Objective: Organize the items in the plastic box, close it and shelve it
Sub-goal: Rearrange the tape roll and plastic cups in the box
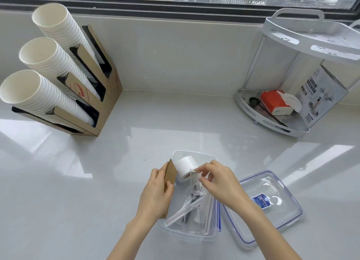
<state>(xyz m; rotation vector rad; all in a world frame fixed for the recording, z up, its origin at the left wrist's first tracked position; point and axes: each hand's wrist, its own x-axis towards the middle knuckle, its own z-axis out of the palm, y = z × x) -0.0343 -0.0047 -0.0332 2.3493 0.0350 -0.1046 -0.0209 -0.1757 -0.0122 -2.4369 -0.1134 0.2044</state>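
A clear plastic box [196, 237] stands open on the white counter in front of me. Inside it lie a white tape roll [185, 167] at the far end and wrapped white plastic cutlery [187, 211] along the middle. My left hand [155, 193] grips a piece of brown cardboard [171, 172] upright at the box's left wall. My right hand [218, 183] pinches the top of a clear plastic wrapper [194, 180] above the box's middle. The box's clear lid [270, 207], with blue seal and a blue label, lies flat just right of the box.
A cardboard holder with three stacks of white paper cups [48, 69] stands at the back left. A white two-tier corner shelf [303, 69] stands at the back right, its lower tier holding a red tissue pack [276, 102], a dark spoon and a printed carton.
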